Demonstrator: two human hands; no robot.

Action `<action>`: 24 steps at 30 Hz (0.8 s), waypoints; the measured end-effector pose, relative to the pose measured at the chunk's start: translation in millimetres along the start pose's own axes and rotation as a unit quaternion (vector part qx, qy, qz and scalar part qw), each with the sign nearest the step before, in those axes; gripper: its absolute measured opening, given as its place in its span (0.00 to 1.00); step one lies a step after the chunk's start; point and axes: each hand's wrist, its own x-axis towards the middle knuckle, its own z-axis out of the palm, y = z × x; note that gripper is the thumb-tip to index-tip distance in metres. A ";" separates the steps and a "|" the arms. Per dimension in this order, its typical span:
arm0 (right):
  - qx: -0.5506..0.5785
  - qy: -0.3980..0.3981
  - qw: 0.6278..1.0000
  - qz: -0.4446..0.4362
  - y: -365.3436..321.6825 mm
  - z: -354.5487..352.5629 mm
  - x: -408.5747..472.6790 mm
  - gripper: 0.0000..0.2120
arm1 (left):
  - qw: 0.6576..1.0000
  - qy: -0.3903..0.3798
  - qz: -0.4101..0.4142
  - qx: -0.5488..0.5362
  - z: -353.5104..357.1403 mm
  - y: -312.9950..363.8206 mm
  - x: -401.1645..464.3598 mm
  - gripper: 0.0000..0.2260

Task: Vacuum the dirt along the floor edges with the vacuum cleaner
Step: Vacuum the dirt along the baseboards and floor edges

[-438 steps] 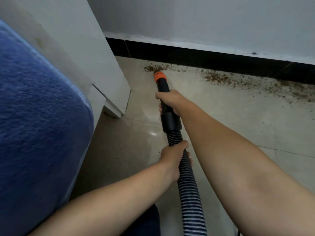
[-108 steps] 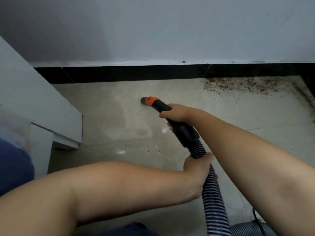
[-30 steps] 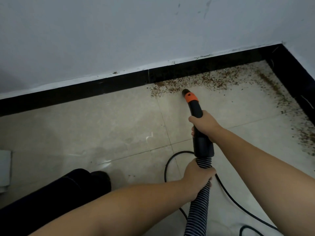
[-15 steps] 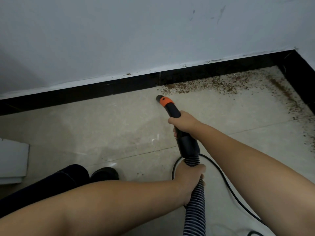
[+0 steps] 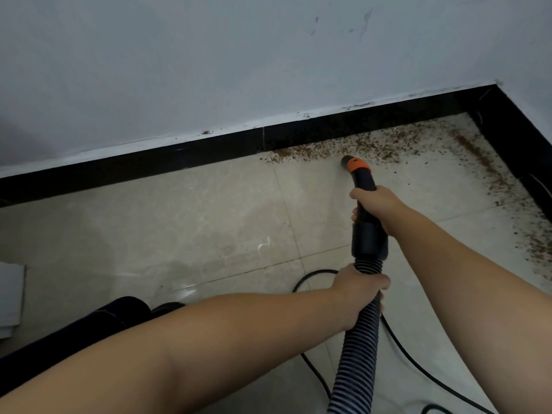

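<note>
The vacuum's black nozzle with an orange tip points at the floor close to the black skirting. My right hand grips the black nozzle tube just behind the tip. Lower down, my left hand holds the ribbed hose where it meets the black collar. Brown dirt lies in a band along the skirting just beyond the tip. More dirt runs down the right-hand wall edge.
The two walls meet in a corner at the upper right. A black power cord loops over the beige tiles under my arms. My dark trouser leg and shoe are at the lower left, and a pale furniture corner is at the left edge.
The nozzle tip has swung right along the skirting into the dirt band, and the view has shifted with it. Both hands keep the same hold.
</note>
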 end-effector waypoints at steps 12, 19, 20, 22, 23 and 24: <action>-0.037 -0.080 0.995 -0.045 -7.9 43.9 -11.8 0.12 | 0.998 0.047 0.013 -0.045 -19.1 -10.3 -5.5 0.06; -0.070 -0.136 0.987 -0.058 -7.4 76.5 -29.1 0.12 | 0.993 0.081 0.019 -0.089 -28.7 -24.1 -18.4 0.06; -0.072 -0.141 0.986 -0.059 -9.3 81.1 -29.8 0.12 | 0.992 0.089 0.021 -0.087 -31.7 -22.7 -20.1 0.06; -0.064 -0.145 0.986 -0.058 -14.9 88.0 -28.7 0.12 | 0.992 0.101 0.028 -0.075 -39.2 -17.9 -22.4 0.06; -0.057 -0.144 0.986 -0.058 -17.7 89.8 -27.7 0.12 | 0.992 0.102 0.031 -0.070 -42.5 -15.1 -23.4 0.06; -0.053 -0.144 0.986 -0.058 -20.0 90.7 -26.7 0.12 | 0.992 0.102 0.032 -0.067 -45.1 -12.3 -24.3 0.06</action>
